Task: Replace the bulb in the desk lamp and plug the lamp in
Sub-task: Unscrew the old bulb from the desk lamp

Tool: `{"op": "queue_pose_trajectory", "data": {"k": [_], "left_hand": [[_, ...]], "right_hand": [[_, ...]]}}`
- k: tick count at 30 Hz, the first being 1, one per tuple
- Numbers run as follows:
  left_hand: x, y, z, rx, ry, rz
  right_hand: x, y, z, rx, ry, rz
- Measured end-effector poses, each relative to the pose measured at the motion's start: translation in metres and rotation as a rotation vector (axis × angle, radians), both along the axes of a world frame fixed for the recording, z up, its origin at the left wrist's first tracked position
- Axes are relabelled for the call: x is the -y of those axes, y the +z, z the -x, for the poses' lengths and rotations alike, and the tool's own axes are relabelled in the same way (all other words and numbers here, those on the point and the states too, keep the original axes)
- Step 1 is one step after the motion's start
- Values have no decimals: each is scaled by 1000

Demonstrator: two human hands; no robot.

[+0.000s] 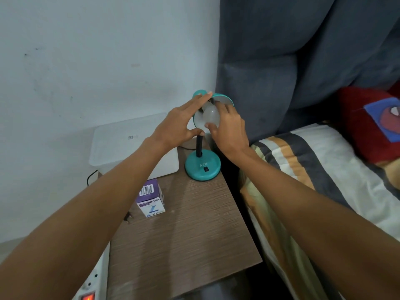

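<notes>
open tabletop (184, 239) in front, box (151, 199) at left

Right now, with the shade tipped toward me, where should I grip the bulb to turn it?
Grip the bulb around its round frosted dome, coming from the shade's open front. The neck sits deep inside, so only the dome is reachable. The right hand already cups it there, while the left hand steadies the shade's rim.

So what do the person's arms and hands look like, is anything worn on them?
Both are bare: the left hand and right hand show no gloves, rings or watch, and no sleeves cover the forearms as far as the picture reaches.
</notes>
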State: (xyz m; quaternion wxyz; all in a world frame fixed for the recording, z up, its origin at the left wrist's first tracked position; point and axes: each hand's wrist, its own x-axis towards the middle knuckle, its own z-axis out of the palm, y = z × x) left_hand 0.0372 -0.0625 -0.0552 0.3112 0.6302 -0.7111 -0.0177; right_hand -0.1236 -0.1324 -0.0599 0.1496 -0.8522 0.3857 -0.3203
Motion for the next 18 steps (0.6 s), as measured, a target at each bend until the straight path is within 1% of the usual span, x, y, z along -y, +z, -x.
{"op": "queue_pose_trajectory", "data": {"k": [2, 3, 6, 7, 9, 11, 13, 15, 18], "left_hand": [[-1, 0, 0, -6, 6, 4], [-1, -1, 0, -10, 7, 4], [0, -2, 0, -13, 6, -10], [1, -2, 0, -11, 6, -15], [1, -3, 1, -14, 8, -18], [1, -2, 2, -25, 12, -12], [0, -2, 2, -27, 16, -7], [0, -2, 2, -22, 14, -8], [1, -2, 3, -12, 1, -8]], "right_hand": [[-2, -3, 1, -38, 21, 56], [-2, -6, 2, -25, 28, 58], [-1, -10, 4, 107, 8, -61], [0, -9, 4, 119, -11, -100], [1, -5, 3, 63, -25, -83], [1, -2, 3, -10, -1, 14], [-1, -4, 5, -43, 29, 72], [-2, -8, 6, 7, 35, 62], [-2, -11, 4, 75, 5, -21]]}}
